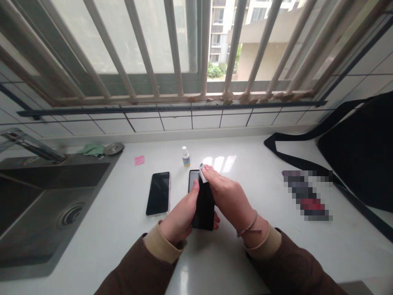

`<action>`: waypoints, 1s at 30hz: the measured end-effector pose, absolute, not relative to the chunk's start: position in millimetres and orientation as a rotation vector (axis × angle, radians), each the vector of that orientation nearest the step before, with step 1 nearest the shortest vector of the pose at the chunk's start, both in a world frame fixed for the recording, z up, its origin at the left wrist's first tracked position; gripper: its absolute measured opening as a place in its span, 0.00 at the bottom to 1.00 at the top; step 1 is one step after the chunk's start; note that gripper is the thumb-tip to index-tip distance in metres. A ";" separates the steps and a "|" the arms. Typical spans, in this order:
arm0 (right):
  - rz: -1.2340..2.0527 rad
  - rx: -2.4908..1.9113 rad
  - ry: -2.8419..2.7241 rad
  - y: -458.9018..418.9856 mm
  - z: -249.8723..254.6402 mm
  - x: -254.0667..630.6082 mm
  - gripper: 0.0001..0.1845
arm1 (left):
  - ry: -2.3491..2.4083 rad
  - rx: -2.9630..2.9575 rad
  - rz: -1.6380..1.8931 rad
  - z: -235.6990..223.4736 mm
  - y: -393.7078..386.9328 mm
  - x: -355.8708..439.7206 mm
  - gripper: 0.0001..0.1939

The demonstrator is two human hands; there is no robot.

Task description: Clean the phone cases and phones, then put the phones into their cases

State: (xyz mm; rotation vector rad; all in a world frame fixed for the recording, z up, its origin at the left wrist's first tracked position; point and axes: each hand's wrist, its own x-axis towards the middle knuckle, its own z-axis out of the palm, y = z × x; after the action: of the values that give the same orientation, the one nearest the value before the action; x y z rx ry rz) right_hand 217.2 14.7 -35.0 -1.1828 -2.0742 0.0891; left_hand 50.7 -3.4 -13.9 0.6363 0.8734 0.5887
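Observation:
My left hand [179, 215] grips a black smartphone [204, 209], held upright with its lower end on or just above the counter. My right hand [227, 196] lies over the phone's top end and presses a white cloth [202, 173] against it. Behind the hands, a second phone [193, 179] lies mostly hidden. A third phone [158, 193], with a dark screen and pale edge, lies flat to the left. A small white-capped spray bottle [186, 157] stands just beyond my hands.
A pink sticky note [139, 160] lies on the white counter [101, 246]. On the left are a steel sink [52, 213] and faucet [30, 143], with a green cloth [91, 150] behind. On the right are a black bag [356, 151] with its strap and a pixelated object [307, 196]. Barred windows [172, 49] stand behind.

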 end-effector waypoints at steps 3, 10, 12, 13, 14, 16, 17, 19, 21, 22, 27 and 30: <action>0.181 -1.005 -2.163 9.9 -32.1 210.2 0.27 | 0.861 0.491 0.839 -11.6 3.6 54.3 0.35; 0.323 -0.574 -2.295 -5.3 -15.4 200.9 0.20 | 1.002 0.251 1.093 5.0 20.2 41.4 0.42; 0.312 -0.549 -2.289 -6.9 -11.4 200.5 0.18 | 0.976 0.250 1.081 5.7 21.1 38.2 0.43; 0.299 -0.555 -2.290 -7.0 -10.9 200.3 0.18 | 0.958 0.248 1.083 4.9 21.1 38.3 0.42; 0.278 -0.575 -2.296 -6.6 -11.5 200.1 0.18 | 0.940 0.249 1.088 3.3 20.9 39.4 0.41; 0.226 -0.666 -2.308 -4.5 -15.8 199.6 0.19 | 0.911 0.269 1.092 -1.3 19.9 43.9 0.40; 0.200 -0.732 -2.310 -3.0 -18.8 199.5 0.20 | 0.899 0.286 1.094 -4.0 19.1 46.7 0.38; 0.160 -0.882 -2.299 0.1 -24.6 199.9 0.22 | 0.865 0.322 1.089 -9.1 16.8 51.7 0.34; 0.139 -1.025 -2.268 3.0 -28.5 201.3 0.24 | 0.824 0.351 1.057 -12.9 13.6 54.4 0.30; 0.127 -1.089 -2.247 4.3 -29.5 202.4 0.25 | 0.815 0.371 1.019 -14.0 11.7 54.6 0.29; 0.047 -1.333 -2.055 9.5 -32.5 210.2 0.25 | 0.884 0.538 0.671 -12.8 0.8 48.3 0.34; 0.080 -1.350 -1.956 11.9 -35.6 212.1 0.26 | 0.870 0.538 0.650 -13.0 -2.2 47.8 0.33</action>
State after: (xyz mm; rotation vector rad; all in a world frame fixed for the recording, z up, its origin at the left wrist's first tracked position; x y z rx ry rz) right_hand 212.1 11.9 -35.6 -1.3498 -1.9557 0.0801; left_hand 47.8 -2.2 -13.0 0.5381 0.8701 0.6501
